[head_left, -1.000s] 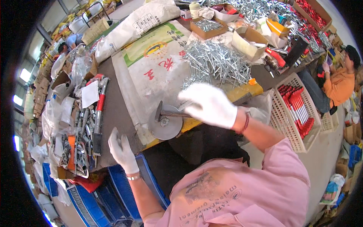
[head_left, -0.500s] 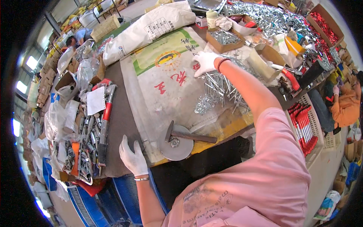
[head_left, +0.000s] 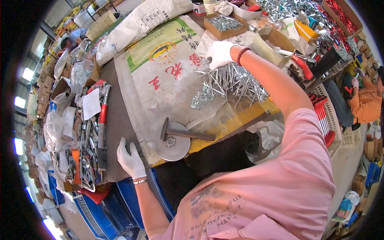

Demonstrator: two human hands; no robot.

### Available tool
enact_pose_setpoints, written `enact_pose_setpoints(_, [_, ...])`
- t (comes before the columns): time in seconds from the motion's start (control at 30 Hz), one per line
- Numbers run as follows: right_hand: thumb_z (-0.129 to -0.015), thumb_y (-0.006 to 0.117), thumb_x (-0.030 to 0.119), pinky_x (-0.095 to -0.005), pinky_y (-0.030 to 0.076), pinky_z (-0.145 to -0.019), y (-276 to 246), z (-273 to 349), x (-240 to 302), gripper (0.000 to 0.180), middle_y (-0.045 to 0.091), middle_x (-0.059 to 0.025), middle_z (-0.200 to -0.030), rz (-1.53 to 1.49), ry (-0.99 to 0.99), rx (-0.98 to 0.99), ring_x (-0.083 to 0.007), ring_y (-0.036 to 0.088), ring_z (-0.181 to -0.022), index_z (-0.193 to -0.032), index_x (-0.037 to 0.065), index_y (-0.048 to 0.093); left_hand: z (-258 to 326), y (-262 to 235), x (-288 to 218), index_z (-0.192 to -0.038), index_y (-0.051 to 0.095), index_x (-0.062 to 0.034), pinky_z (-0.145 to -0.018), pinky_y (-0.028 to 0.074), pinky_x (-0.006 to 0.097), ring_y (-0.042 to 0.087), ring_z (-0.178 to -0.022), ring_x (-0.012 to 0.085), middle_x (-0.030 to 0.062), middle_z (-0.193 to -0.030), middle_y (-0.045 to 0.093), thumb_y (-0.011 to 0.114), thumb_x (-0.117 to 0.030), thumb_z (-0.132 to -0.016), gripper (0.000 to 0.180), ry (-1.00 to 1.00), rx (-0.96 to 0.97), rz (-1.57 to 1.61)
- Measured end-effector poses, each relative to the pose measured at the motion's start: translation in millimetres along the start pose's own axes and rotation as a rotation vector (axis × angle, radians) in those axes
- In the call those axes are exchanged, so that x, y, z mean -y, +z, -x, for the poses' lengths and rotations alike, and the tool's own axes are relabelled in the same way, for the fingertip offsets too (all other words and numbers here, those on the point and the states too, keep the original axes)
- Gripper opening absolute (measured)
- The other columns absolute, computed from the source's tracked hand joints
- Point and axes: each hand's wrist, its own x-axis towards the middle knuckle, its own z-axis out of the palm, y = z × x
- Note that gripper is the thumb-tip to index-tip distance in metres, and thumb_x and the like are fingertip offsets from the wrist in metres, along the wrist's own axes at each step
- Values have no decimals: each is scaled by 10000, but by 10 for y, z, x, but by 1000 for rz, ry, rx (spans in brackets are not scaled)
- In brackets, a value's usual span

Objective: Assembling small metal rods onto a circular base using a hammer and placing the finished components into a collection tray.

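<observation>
My right hand [head_left: 221, 55], in a white glove, is at the far edge of a pile of thin silver metal rods [head_left: 235, 82]. Its fingers are curled together, with a greyish bit at their tips too small to name. My left hand [head_left: 131, 160], gloved too, hovers by the near table edge with thumb and fingers apart and nothing in them. To its right a hammer [head_left: 188, 134] with a dark handle lies across a round grey metal disc [head_left: 173, 148]. Small silver fittings [head_left: 200, 99] lie at the pile's near left end.
A printed woven sack [head_left: 140, 102] covers the table under the rods. Wrenches and tools [head_left: 90, 140] crowd the left side. A cardboard box of metal parts [head_left: 226, 25] stands at the back. Red-handled tools fill a white crate [head_left: 330, 112] at right. A person in orange [head_left: 366, 102] sits beyond.
My right hand's spread fingers have curled in at the far edge of the rods. The view has shifted, so the table sits higher and further left. My left hand stays open.
</observation>
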Motion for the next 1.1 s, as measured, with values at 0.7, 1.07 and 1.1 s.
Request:
enact_pose_setpoints(0.7, [-901,719,356,-449,448,-1108,481,1121,-357,301,683,-97,-1253,-208,84,-227,-330,582,-1243,-1088,120,744,-8,11,40,-1263,725,-10,-1050,501,461,663,-1177,376,201,-1249,717,723,-131,-949,337,80,12,-62])
enact_pose_setpoints(1.07, [-896,684,405,-471,512,-1003,13,572,239,294,719,-121,-1164,79,356,3,-335,634,-1186,-1028,156,770,-13,-20,-48,-1213,740,-3,-1035,510,447,676,-1152,362,188,-1224,730,746,-120,-921,315,80,-5,-46])
enact_pose_setpoints(1.1, [-897,687,405,-471,526,-978,99,375,322,303,725,-138,-1139,-31,288,-64,-342,657,-1148,-1021,139,762,8,-46,-28,-1213,740,-3,-1035,510,447,676,-1152,362,188,-1224,730,746,-120,-921,315,71,-8,-54])
